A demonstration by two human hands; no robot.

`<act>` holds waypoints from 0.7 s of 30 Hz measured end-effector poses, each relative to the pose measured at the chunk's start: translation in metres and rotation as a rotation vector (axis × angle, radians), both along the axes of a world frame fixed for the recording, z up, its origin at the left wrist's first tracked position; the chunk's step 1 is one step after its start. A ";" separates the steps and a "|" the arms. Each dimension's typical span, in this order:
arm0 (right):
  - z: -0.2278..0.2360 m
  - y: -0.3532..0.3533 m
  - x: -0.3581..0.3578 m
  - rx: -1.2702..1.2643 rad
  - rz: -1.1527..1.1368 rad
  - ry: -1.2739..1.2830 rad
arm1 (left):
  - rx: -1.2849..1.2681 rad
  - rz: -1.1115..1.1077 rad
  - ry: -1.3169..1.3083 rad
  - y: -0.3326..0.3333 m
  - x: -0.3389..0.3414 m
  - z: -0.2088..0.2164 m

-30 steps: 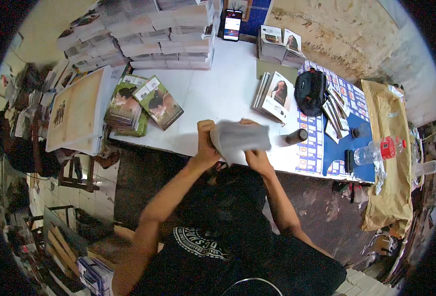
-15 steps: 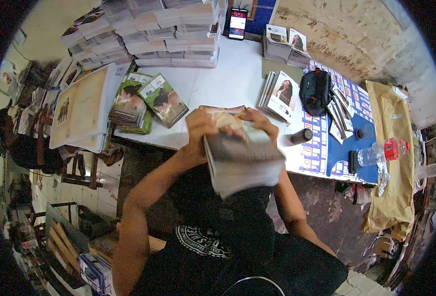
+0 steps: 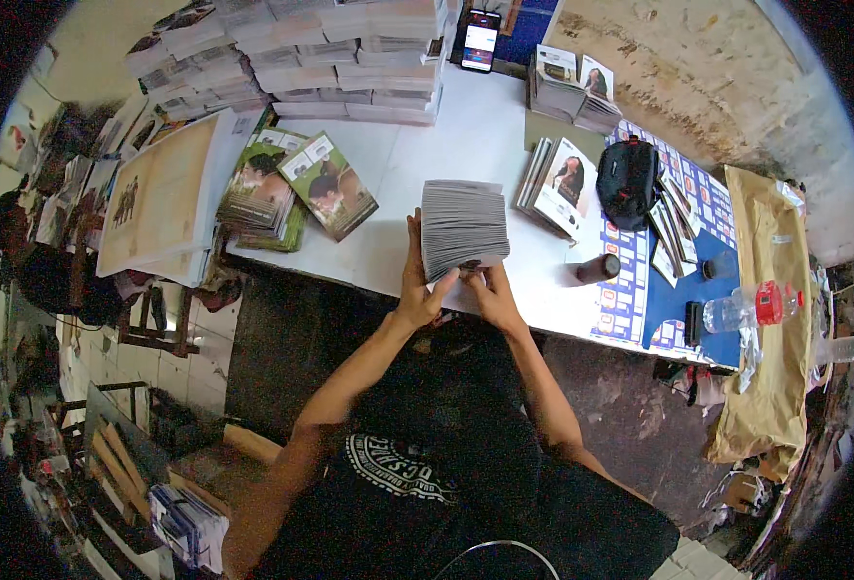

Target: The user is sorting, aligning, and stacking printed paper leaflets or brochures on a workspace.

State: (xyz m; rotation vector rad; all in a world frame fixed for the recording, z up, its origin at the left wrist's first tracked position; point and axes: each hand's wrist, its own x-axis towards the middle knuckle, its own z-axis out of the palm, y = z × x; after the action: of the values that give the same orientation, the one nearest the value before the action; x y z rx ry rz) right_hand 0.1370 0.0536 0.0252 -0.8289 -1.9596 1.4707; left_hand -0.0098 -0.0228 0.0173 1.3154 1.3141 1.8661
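A thick stack of booklets (image 3: 465, 227) stands at the table's front edge, its many page edges facing up at me. My left hand (image 3: 419, 292) is closed along its left side and near corner, thumb at the near end. At the near right corner my right hand (image 3: 493, 298) grips the same stack, its fingers partly under it. Left of the stack lie green-covered booklets (image 3: 329, 186), one fanned askew over a pile. To the right rests a small group of white booklets (image 3: 562, 189) with a person on the cover.
Tall stacks of printed booklets (image 3: 350, 77) line the table's back left, near large printed sheets (image 3: 161, 208). A phone (image 3: 480, 41) stands at the back. Rightward are a dark cylinder (image 3: 597, 269), a black pouch (image 3: 628, 184), a plastic bottle (image 3: 736, 311) and brown paper (image 3: 764, 319).
The stack has gone from a blurred, tilted hold close to my body to the table's front edge, page edges up. Both hands have shifted to its near end.
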 end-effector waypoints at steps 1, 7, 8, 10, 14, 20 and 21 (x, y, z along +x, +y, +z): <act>0.004 0.000 0.000 -0.001 -0.005 -0.002 | -0.038 -0.029 0.037 -0.002 -0.002 -0.005; -0.009 0.007 -0.001 0.156 -0.043 0.107 | -0.174 0.090 0.251 0.006 -0.023 -0.054; -0.002 0.012 -0.001 0.159 -0.052 0.106 | -0.224 0.146 0.159 0.007 -0.025 -0.060; 0.010 0.025 0.002 0.205 -0.086 -0.013 | -0.080 0.175 0.062 0.017 -0.006 -0.004; 0.052 0.025 -0.009 -0.003 -0.172 0.017 | -0.292 0.327 0.046 0.023 -0.014 0.056; 0.042 0.044 -0.011 0.060 -0.052 -0.413 | -0.907 0.181 0.112 0.033 -0.050 0.030; 0.043 0.042 -0.013 0.232 -0.080 -0.553 | -0.935 0.252 0.196 0.031 -0.046 0.028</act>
State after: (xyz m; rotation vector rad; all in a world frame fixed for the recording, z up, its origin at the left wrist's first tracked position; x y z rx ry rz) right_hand 0.1235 0.0958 0.0683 -1.2876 -2.3978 1.0055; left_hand -0.0558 0.0080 0.0458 0.8432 2.1532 0.9832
